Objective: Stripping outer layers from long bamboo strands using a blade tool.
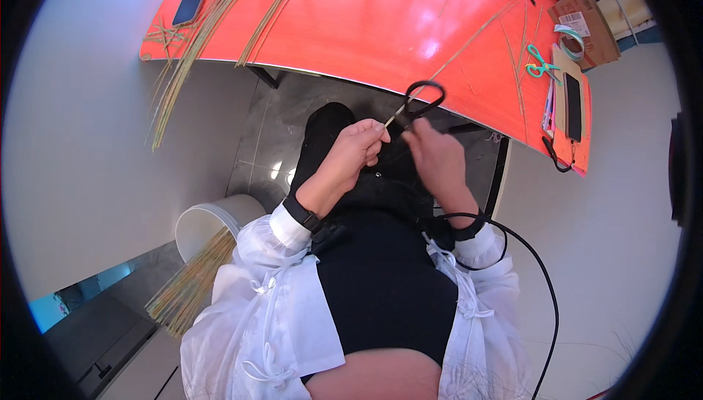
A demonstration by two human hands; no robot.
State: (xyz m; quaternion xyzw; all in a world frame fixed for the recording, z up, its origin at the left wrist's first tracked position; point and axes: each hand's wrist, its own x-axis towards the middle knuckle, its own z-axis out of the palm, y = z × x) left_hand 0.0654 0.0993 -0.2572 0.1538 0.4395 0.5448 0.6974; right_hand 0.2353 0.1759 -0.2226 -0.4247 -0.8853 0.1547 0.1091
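Note:
My left hand point(357, 147) pinches the near end of a long, thin, pale dried stalk point(469, 42) between thumb and fingertips. From there the stalk runs up and to the right across the red tabletop. My right hand point(439, 162), slightly blurred, is closed around a black tool, apparently scissors point(408, 113), whose looped handle points away from me. The tool meets the stalk just beyond my left fingertips. Its blades are mostly hidden by my right hand. Both hands are above my lap, in front of the table's near edge.
Long stalk bundles point(209, 23) overhang the red table point(366, 34) at left, near a phone point(193, 0). At right lie teal scissors point(540, 69), a tape roll point(570, 42), a black phone point(573, 107) and loose stalks. A white bucket point(201, 220) of stalks lies left; a cable point(545, 275) hangs right.

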